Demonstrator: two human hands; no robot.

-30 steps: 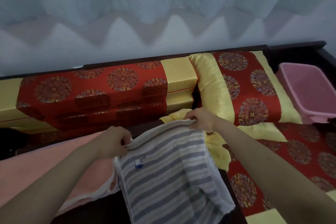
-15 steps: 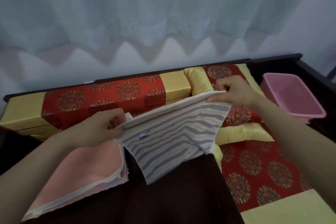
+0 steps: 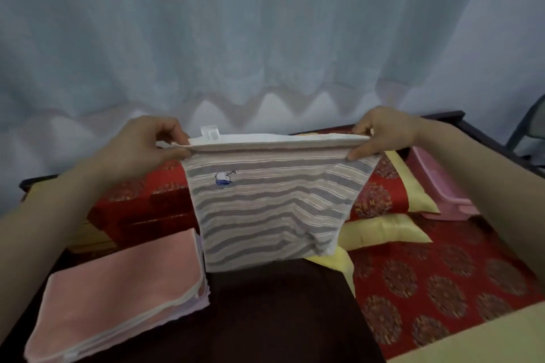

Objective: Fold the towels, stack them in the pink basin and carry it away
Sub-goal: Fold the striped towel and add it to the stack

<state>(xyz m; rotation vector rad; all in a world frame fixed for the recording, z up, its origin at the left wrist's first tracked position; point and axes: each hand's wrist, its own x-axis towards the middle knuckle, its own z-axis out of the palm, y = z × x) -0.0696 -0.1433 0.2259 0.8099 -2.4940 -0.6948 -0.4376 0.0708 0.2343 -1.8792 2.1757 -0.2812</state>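
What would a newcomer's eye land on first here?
The striped towel, held up mid-frame by its top edge between the left hand and right hand. Next, the pink towel folded at lower left, and the pink basin at far right.

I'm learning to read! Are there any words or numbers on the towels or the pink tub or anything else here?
No readable words or numbers anywhere.
Striped towel: only a tiny blue and white picture, no letters.
White tag at its top edge: too blurred to tell if anything is printed.
Pink towel: plain.
Pink basin: plain.
Red cushions: round patterns, too blurred to read.
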